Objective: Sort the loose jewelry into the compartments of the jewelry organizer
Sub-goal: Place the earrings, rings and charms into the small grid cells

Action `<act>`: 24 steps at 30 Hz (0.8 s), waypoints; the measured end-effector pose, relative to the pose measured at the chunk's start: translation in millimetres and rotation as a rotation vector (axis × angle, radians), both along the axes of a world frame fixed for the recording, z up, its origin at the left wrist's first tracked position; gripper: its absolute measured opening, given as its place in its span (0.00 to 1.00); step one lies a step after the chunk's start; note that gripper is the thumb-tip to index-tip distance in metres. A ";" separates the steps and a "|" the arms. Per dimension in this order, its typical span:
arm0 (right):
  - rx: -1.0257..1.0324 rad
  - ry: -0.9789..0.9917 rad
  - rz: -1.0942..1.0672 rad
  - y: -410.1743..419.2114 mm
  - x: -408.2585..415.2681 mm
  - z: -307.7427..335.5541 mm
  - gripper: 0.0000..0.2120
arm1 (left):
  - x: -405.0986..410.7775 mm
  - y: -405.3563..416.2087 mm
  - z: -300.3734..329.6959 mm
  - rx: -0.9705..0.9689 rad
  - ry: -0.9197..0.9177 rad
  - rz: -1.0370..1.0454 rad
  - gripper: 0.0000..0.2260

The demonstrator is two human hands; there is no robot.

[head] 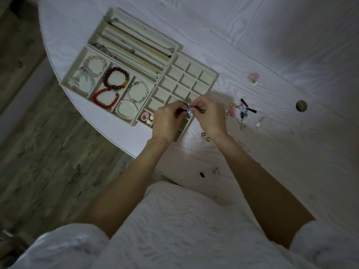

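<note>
Right now both hands meet over the near end of the grid tray (pixel 186 78), a cream tray of small square compartments lying on the white table (pixel 272 55); the left hand (pixel 168 118) and the right hand (pixel 208 113) each pinch one end of a small blue-and-white patterned earring (pixel 189 110) with dark trim, holding it between them just above the tray's nearer cells, fingers curled in tight around it; in the tray's near left corner compartment sits a pink ring-shaped piece (pixel 144 115) with a couple of pale cream pieces (pixel 150 120) just beside it; most of the other cells show only their lining; to the left lies the bracelet tray (pixel 77 65), with a dark red bead bracelet (pixel 116 78) and a bright red bracelet (pixel 105 98) in its middle section, a pearl bracelet (pixel 126 109) and a thin silver one (pixel 138 92) in the section nearest the grid tray, and pale, clear bracelets (pixel 91 68) in the far section; beyond it the necklace tray (pixel 136 43) holds chains laid out along long slots; on the table to the right of the hands rests a loose heap of jewelry (pixel 240 111), pink, dark blue and white, near a round hole (pixel 301 106) in the tabletop; a pink piece (pixel 254 77) lies farther off, and a few small gold items (pixel 206 137) lie close beside the right wrist.
</note>
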State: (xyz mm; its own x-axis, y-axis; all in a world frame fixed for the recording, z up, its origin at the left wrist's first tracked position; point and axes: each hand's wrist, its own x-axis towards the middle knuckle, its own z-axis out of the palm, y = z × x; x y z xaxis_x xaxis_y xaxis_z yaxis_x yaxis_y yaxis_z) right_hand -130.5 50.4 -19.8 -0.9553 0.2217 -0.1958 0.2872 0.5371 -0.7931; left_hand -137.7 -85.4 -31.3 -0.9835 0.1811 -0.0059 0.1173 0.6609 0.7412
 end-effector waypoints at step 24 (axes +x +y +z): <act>0.514 0.200 0.491 5.1 -1.5 -11.2 0.10 | 13.2 -35.1 -11.4 -0.401 0.201 -0.097 0.15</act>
